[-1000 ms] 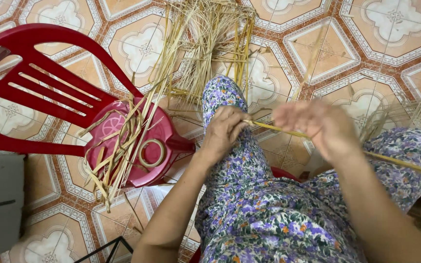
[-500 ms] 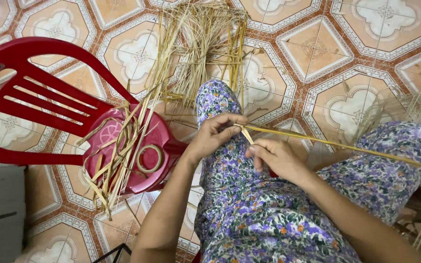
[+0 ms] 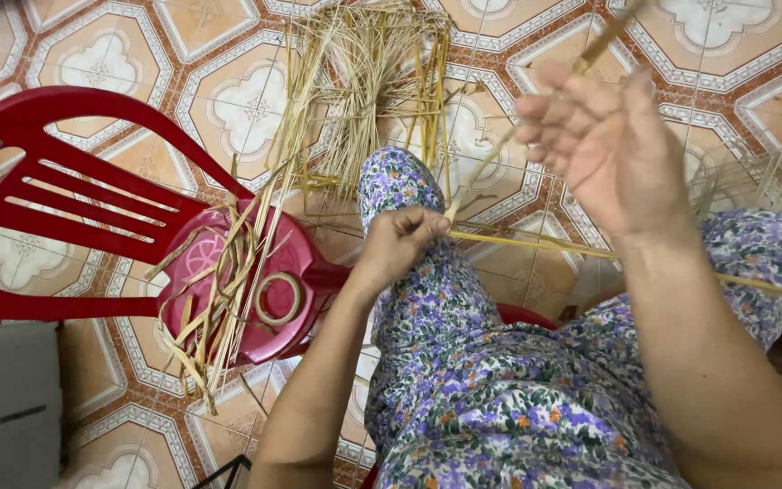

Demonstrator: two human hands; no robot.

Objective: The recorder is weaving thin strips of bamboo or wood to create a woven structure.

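Note:
My left hand [image 3: 402, 243] rests on my left knee and pinches the near end of thin yellow straw strips [image 3: 536, 244] that run right across my flowered trousers [image 3: 500, 362]. My right hand [image 3: 604, 145] is raised above my lap, fingers curled around one long strip [image 3: 491, 158] that slants from the left hand up to the top right. A heap of loose dry straw [image 3: 364, 81] lies on the tiled floor beyond my knee.
A red plastic chair [image 3: 92, 190] stands at the left; its seat carries several straw strips [image 3: 219, 299] and a roll of tape [image 3: 280, 299]. A grey box [image 3: 6, 407] sits at the bottom left. More straw [image 3: 771, 181] lies at the right edge on patterned tiles.
My right hand has lifted from beside the left hand up and to the right, drawing one strip upward. The left hand stays on the knee.

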